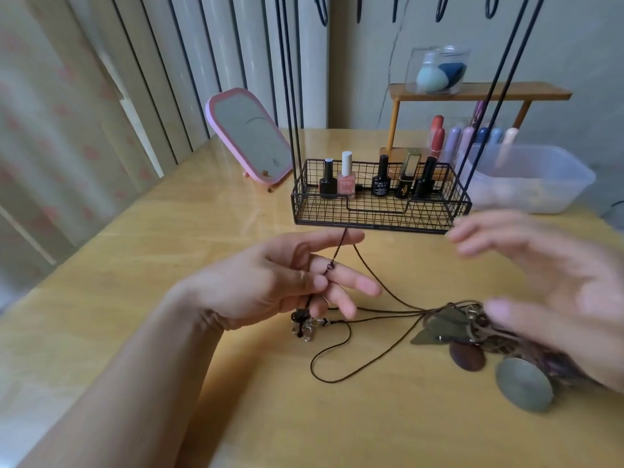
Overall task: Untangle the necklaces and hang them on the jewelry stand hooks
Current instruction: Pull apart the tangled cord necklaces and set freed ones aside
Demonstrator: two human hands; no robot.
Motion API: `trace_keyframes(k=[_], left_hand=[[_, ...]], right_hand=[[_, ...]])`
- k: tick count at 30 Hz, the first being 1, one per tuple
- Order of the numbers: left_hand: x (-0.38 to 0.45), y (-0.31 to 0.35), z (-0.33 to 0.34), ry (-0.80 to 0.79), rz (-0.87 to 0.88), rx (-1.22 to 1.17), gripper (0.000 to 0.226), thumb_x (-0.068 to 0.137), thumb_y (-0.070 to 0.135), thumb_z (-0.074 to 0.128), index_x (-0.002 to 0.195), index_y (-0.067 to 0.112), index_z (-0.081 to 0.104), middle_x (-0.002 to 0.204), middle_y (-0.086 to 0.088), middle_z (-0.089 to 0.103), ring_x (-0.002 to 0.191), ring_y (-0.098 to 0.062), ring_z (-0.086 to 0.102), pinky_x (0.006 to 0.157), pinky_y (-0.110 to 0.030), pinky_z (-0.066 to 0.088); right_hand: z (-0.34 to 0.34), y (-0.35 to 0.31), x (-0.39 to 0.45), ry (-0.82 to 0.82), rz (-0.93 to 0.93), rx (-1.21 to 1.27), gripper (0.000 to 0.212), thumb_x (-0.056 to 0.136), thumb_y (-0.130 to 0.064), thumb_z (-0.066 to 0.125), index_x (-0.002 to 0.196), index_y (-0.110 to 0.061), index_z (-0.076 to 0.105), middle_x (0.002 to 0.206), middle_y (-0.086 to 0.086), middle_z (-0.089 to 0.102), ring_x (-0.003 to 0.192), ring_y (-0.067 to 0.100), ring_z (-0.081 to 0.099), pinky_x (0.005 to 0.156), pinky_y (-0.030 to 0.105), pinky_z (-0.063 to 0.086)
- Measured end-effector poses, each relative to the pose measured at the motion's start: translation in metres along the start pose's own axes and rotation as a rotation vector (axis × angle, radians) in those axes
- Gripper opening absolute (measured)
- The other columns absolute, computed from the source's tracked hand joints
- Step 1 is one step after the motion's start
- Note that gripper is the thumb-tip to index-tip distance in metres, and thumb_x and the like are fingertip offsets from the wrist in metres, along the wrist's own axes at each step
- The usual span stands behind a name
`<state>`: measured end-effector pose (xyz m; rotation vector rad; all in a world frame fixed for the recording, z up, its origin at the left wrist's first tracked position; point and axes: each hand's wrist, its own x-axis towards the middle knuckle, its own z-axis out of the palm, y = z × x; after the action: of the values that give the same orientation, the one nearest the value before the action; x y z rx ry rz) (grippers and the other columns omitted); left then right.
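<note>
Now I see my left hand (pixel 290 282) pinching a dark braided cord necklace (pixel 337 246) between curled fingers, while my blurred right hand (pixel 553 298) hovers open-fingered above the tangled metal-and-stone pendants (pixel 449 329).

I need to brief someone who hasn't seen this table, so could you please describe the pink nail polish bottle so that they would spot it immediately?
Start at the black wire basket at the jewelry stand's base, mid-table. A row of small bottles stands along its back wall. The pink nail polish bottle is second from the left, the only one with a white cap and pale pink body; its neighbours are black.
</note>
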<state>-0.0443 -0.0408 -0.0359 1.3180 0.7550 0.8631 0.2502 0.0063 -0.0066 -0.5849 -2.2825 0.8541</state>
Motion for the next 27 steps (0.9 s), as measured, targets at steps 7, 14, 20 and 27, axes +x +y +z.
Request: trace_keyframes(k=[7, 14, 20, 27], left_hand=[[0.003, -0.003, 0.006, -0.139, -0.039, 0.005, 0.060, 0.094, -0.014, 0.033, 0.149, 0.011, 0.030, 0.126, -0.017, 0.064, 0.104, -0.028, 0.068, 0.068, -0.024, 0.048], [0.001, -0.001, 0.009, -0.115, -0.092, 0.164, 0.063, 0.094, -0.011, 0.034, 0.151, 0.014, 0.023, 0.108, 0.000, 0.069, 0.082, -0.024, 0.069, 0.060, -0.031, 0.032], [0.002, 0.001, 0.009, -0.039, -0.115, 0.261, 0.041, 0.099, -0.004, 0.045, 0.137, 0.010, 0.046, 0.109, -0.017, 0.069, 0.065, -0.017, 0.055, 0.060, -0.030, 0.034], [0.008, 0.000, 0.016, 0.190, 0.008, 0.195, 0.007, 0.087, 0.014, 0.063, 0.087, 0.014, 0.070, 0.059, 0.000, 0.042, 0.051, -0.009, 0.031, 0.046, -0.015, 0.029]], right_hand=[[0.053, -0.025, 0.037, 0.091, -0.214, -0.465, 0.022, 0.091, -0.024, 0.055, 0.102, -0.030, 0.074, 0.103, -0.013, 0.059, 0.100, 0.016, 0.052, 0.078, 0.036, 0.049], [0.068, -0.001, 0.047, 0.005, -0.138, -0.554, 0.018, 0.088, -0.044, 0.053, 0.094, -0.038, 0.069, 0.095, -0.017, 0.049, 0.090, 0.012, 0.043, 0.055, 0.026, 0.038], [0.075, 0.008, 0.045, 0.090, -0.142, -0.491, 0.018, 0.090, -0.036, 0.050, 0.083, -0.025, 0.062, 0.097, -0.016, 0.054, 0.100, 0.011, 0.046, 0.071, 0.033, 0.048], [0.069, 0.001, 0.035, 0.109, 0.081, -0.129, 0.015, 0.094, -0.025, 0.056, 0.080, -0.030, 0.055, 0.069, -0.005, 0.063, 0.058, 0.006, 0.052, 0.055, 0.017, 0.042]])
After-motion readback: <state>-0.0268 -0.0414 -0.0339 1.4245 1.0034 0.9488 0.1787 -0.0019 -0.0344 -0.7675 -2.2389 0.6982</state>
